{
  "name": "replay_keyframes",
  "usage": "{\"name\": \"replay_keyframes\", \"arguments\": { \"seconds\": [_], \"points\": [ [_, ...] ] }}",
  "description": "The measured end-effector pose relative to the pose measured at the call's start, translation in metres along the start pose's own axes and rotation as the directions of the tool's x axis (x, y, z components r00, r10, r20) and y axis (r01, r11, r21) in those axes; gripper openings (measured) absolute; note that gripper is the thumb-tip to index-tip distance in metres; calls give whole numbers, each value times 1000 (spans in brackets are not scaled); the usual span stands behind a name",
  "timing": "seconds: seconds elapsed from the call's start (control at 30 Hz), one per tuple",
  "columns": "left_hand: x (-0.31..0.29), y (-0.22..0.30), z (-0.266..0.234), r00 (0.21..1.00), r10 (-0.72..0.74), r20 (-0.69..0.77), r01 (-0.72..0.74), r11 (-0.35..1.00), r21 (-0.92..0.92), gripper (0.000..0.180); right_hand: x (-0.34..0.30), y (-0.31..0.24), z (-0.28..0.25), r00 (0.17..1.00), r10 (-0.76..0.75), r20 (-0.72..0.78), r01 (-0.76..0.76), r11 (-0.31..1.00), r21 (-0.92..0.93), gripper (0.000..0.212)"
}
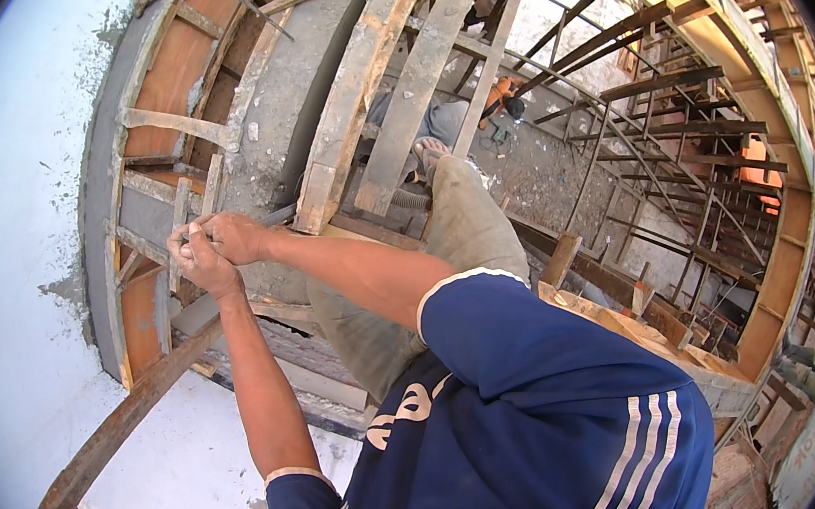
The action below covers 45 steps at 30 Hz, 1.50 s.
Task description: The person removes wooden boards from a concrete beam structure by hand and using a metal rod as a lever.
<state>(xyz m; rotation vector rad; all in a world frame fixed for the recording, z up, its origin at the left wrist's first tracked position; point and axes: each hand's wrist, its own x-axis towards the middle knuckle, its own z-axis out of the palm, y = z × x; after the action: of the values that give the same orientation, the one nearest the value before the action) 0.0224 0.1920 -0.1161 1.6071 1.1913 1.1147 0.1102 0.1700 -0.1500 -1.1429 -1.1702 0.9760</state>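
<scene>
I see left hand (pixel 205 266) and right hand (pixel 239 237) touching | fingers curled closed, on what I can't tell | wooden slat (pixel 180 204) behind them

2 narrow wooden slats (pixel 181 201), side by side.

We wear a dark-blue cloth shirt (pixel 535 401), white-trimmed short sleeves (pixel 470 318), three white stripes (pixel 641 459) toward five o'clock, and khaki trousers (pixel 469 217).
</scene>
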Motion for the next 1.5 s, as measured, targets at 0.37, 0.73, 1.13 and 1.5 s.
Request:
{"name": "replay_keyframes", "arguments": {
  "seconds": [0.37,0.73,1.13,1.5],
  "points": [
    [-3,7,8,1000,13,12,-13,999,-36,22,-2,-1,-2,999,0,-46,1,1000,20,48],
    [-1,1,5,999,-22,25,25,993,-115,23,-2,-6,-5,998,-32,-62,36,997,71,50],
    [-16,-6,7,975,-91,202,108,991,-76,37,-24,64,-22,982,-171,77,168,985,49,45],
    [14,42,13,979,-200,44,203,928,-314,50,13,62,-5,975,112,191,-71,975,-211,14]
  ]
}}
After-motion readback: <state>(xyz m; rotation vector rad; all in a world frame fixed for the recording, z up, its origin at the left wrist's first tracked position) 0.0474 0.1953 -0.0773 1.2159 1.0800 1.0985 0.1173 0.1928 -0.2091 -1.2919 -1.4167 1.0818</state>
